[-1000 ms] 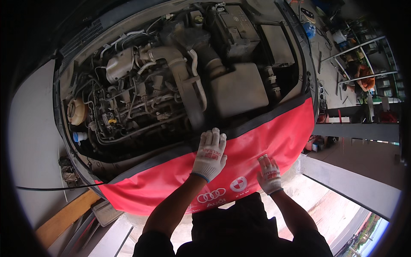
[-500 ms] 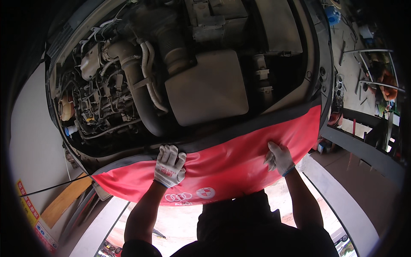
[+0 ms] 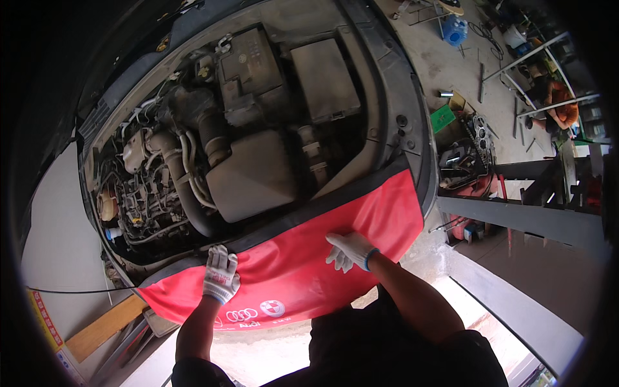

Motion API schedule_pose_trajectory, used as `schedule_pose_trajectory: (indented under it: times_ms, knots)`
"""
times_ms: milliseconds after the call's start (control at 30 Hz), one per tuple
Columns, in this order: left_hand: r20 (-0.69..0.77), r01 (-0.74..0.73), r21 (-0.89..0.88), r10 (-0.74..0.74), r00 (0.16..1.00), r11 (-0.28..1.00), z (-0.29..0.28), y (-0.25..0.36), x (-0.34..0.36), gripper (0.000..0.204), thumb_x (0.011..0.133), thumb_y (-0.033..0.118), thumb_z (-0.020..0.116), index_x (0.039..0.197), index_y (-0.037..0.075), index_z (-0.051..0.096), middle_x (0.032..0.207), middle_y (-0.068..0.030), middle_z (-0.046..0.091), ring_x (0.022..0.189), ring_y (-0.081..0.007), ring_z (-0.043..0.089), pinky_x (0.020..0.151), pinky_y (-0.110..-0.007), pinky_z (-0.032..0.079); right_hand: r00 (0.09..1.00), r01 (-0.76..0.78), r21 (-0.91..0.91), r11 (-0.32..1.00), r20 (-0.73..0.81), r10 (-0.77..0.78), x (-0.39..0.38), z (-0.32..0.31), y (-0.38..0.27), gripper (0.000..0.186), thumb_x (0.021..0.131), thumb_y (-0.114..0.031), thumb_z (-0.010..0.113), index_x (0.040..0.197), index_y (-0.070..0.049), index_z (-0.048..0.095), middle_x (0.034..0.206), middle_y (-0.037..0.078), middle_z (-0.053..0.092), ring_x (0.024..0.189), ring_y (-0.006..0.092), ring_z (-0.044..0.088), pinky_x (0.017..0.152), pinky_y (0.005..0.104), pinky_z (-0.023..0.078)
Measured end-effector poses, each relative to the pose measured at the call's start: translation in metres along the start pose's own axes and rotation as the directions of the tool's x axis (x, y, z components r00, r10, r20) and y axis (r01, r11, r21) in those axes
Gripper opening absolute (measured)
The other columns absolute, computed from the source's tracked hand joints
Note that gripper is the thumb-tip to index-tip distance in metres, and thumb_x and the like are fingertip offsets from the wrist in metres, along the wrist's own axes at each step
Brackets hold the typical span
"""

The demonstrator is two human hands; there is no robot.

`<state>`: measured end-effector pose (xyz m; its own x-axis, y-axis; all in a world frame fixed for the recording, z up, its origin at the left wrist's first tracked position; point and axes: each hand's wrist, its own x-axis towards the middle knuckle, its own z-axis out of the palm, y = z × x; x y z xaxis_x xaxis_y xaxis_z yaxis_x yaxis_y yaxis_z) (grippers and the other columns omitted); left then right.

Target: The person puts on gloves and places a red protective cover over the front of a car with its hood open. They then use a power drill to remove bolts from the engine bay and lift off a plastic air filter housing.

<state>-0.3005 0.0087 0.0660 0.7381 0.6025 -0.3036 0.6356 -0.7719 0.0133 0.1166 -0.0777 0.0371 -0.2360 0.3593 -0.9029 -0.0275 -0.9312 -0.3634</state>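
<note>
A red fender cover (image 3: pixel 309 258) with a black upper border drapes over the front edge of the car's engine bay. My left hand (image 3: pixel 221 274), in a white knit glove, lies on the cover's left part with fingers stretched onto the black border. My right hand (image 3: pixel 350 250), gloved alike, is over the middle right of the cover, thumb and fingers apart and pointing left. Neither hand holds anything. Whether the right palm presses on the cloth cannot be made out. Beyond the cover sits a dusty black engine air box (image 3: pixel 251 175).
The battery (image 3: pixel 250 64) and a long dark box (image 3: pixel 324 80) stand farther back in the bay. On the floor at right are a blue jug (image 3: pixel 455 29), a green box (image 3: pixel 442 119) and engine parts (image 3: pixel 480 138). A grey lift beam (image 3: pixel 516 216) runs at right; a wooden board (image 3: pixel 106 327) lies lower left.
The view has swung right, bringing in more floor. My right hand has turned to point left and its fingers have spread more. My left hand stays on the cover near its border.
</note>
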Motion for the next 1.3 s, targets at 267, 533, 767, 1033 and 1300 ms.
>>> schedule_pose_trajectory:
  times_ms: [267,533,767,1033,1300]
  knots:
    - [-0.319,0.57,-0.112,-0.573,0.755,0.814,-0.046,0.112,0.04,0.026,0.088,0.018,0.06,0.106,0.001,0.066,0.112,-0.021,0.067,0.104,-0.0371,0.064,0.093,-0.049,0.049,0.92,0.321,-0.379,0.868,0.341,-0.191,-0.096,-0.173,0.013,0.068,0.098,-0.062,0.047,0.073,-0.005,0.076,0.057,0.006,0.059,0.057,0.0191,0.061,0.067,0.0321,0.056]
    - [-0.005,-0.016,-0.454,0.016,1.0,0.891,-0.157,0.427,0.338,0.022,0.097,0.033,0.054,0.095,0.018,0.068,0.063,-0.0036,0.064,0.058,-0.0285,0.065,0.048,-0.046,0.047,0.941,0.221,0.05,0.974,-0.272,-0.199,-0.195,-0.417,0.028,0.067,0.098,-0.056,0.054,0.066,0.001,0.068,0.055,0.006,0.055,0.048,0.0166,0.056,0.05,0.0333,0.056]
    - [0.443,0.386,-0.689,-0.065,0.894,0.613,-0.221,0.454,0.532,0.066,0.1,0.06,0.034,0.072,0.011,0.07,0.072,-0.0068,0.072,0.081,-0.0303,0.071,0.078,-0.04,0.053,0.851,0.334,-0.045,0.942,-0.416,-0.321,-0.199,-0.543,-0.036,0.067,0.099,-0.055,0.051,0.066,0.0,0.071,0.055,0.007,0.058,0.048,0.0179,0.057,0.052,0.0317,0.054]
    - [0.517,0.442,-0.622,-0.085,0.852,0.647,-0.221,0.367,0.809,0.063,0.099,0.057,0.043,0.076,0.006,0.071,0.075,-0.0109,0.074,0.076,-0.0273,0.072,0.076,-0.04,0.055,0.794,0.232,0.04,0.972,-0.585,-0.165,-0.139,-0.703,-0.072,0.055,0.101,-0.041,0.053,0.067,0.0,0.067,0.061,0.008,0.065,0.05,0.0202,0.062,0.05,0.0345,0.055]
    - [0.578,0.403,-0.437,-0.092,0.811,0.804,-0.312,0.308,1.069,0.069,0.098,0.057,0.034,0.075,0.007,0.076,0.075,-0.0131,0.074,0.084,-0.0337,0.072,0.086,-0.045,0.054,0.725,-0.019,0.725,0.689,-0.464,0.508,-0.189,-0.783,-0.04,0.041,0.095,-0.033,0.062,0.068,-0.003,0.063,0.061,0.014,0.064,0.042,0.0243,0.053,0.038,0.0406,0.04]
